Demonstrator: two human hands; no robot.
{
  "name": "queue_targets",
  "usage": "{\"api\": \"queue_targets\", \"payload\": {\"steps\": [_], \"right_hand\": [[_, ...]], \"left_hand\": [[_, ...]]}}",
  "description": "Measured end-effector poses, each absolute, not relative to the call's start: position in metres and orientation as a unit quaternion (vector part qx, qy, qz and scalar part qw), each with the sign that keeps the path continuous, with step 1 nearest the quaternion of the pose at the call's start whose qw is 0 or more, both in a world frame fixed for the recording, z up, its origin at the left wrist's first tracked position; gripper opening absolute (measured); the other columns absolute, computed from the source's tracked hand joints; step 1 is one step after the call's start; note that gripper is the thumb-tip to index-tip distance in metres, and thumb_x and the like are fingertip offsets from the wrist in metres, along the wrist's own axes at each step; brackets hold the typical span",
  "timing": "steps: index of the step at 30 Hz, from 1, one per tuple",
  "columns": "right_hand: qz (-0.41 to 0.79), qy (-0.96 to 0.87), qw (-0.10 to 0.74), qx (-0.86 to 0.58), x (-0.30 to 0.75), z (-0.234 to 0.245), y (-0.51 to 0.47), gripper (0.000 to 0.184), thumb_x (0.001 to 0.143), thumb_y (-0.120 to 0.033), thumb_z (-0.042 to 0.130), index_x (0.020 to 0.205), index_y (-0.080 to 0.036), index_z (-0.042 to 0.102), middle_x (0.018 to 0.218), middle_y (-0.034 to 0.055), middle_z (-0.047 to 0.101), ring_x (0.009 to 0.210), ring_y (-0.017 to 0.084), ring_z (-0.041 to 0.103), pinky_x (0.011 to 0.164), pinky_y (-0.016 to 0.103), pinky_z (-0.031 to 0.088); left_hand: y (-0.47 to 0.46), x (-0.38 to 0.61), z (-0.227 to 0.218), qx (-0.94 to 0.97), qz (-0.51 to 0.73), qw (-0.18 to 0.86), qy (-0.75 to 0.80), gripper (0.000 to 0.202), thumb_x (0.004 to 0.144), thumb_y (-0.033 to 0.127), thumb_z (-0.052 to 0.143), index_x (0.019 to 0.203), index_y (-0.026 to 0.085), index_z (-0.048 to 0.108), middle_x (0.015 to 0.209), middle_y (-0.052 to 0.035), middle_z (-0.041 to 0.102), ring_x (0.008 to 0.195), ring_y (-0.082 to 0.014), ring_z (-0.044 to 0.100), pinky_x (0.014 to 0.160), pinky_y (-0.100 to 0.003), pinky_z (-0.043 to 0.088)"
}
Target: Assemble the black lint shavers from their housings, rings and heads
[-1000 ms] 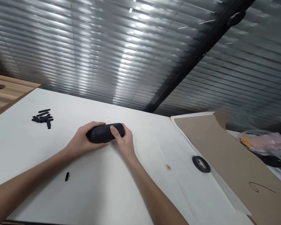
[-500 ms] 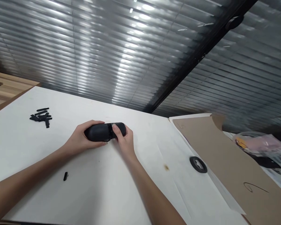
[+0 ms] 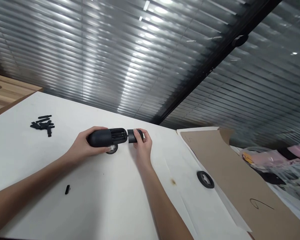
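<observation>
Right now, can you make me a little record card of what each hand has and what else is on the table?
Left hand: holds a black capsule-shaped casing, ribbed end toward the other hand
Right hand: holds a short black end cap, apart from the casing
Below the casing: a black ring, partly hidden, on the white table
Also on the table: a second black ring, a pile of black strips, a lone black strip
Beside the table's black ring: a brown cardboard sheet

Nothing legible, only a pen scrawl (image 3: 261, 204) on cardboard (image 3: 227, 166)
</observation>
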State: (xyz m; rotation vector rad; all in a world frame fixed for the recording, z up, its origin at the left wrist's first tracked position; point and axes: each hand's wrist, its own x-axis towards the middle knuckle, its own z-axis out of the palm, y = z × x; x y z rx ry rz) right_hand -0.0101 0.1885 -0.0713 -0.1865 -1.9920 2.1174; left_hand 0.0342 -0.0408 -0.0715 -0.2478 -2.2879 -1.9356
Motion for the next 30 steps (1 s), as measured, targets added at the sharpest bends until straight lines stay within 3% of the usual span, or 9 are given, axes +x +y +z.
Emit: {"api": "queue_targets", "payload": {"steps": [3,9,17,23,26,30], "right_hand": [[0.649,-0.753,0.104,-0.037,-0.013,-0.071,0.197,0.05,0.068,-0.062,0.084,0.088,-0.019,0.069,0.068,-0.0005,0.062,0.063,0.016,0.054,0.057,0.028,0.042],[0.513,-0.85,0.119,-0.003,-0.015,-0.069,0.201,0.048,0.074,-0.068,0.077,0.074,-0.022,0.066,0.054,-0.0044,0.046,0.056,0.017,0.044,0.054,0.03,0.037],[0.375,-0.922,0.091,0.032,-0.028,-0.071,0.219,0.058,0.072,-0.077,0.068,0.052,-0.028,0.043,0.045,-0.0031,0.038,0.053,0.017,0.036,0.053,0.032,0.031],[0.321,-0.941,0.101,0.045,-0.029,-0.066,0.238,0.069,0.065,-0.083,0.071,0.046,-0.028,0.034,0.043,-0.0046,0.029,0.048,0.014,0.026,0.049,0.032,0.021],[0.357,-0.924,0.112,0.074,-0.012,-0.051,0.23,0.066,0.075,-0.081,0.07,0.054,-0.025,0.042,0.051,-0.0038,0.035,0.052,0.014,0.031,0.051,0.031,0.025],[0.375,-0.893,0.075,0.235,0.018,-0.037,0.175,0.042,0.097,-0.06,0.065,0.075,-0.024,0.065,0.067,0.0018,0.058,0.065,0.02,0.052,0.061,0.033,0.041]], "left_hand": [[-0.048,0.026,-0.069,-0.03,-0.681,0.075,-0.728,0.06,0.062,0.045,0.098,0.113,0.022,0.075,0.11,-0.0079,0.077,0.105,-0.0319,0.073,0.09,-0.042,0.061],[-0.056,0.006,-0.056,0.044,-0.842,0.043,-0.536,0.07,0.046,0.037,0.101,0.097,0.022,0.055,0.089,0.0016,0.071,0.069,-0.0196,0.072,0.069,-0.037,0.061],[-0.048,-0.005,-0.056,0.021,-0.912,0.012,-0.41,0.068,0.044,0.022,0.101,0.086,0.021,0.048,0.087,-0.0012,0.069,0.077,-0.0213,0.072,0.069,-0.036,0.058],[-0.041,-0.016,-0.066,-0.004,-0.936,-0.012,-0.351,0.054,0.052,0.026,0.102,0.086,0.017,0.062,0.088,-0.0057,0.07,0.077,-0.0191,0.069,0.064,-0.03,0.047],[-0.036,-0.024,-0.07,0.03,-0.956,-0.004,-0.293,0.052,0.058,0.033,0.102,0.093,0.016,0.067,0.097,-0.0077,0.072,0.08,-0.0182,0.068,0.069,-0.031,0.051],[-0.028,-0.03,-0.079,0.073,-0.97,-0.012,-0.233,0.052,0.067,0.045,0.099,0.099,0.018,0.067,0.108,-0.0107,0.072,0.096,-0.0255,0.071,0.091,-0.044,0.059]]}}
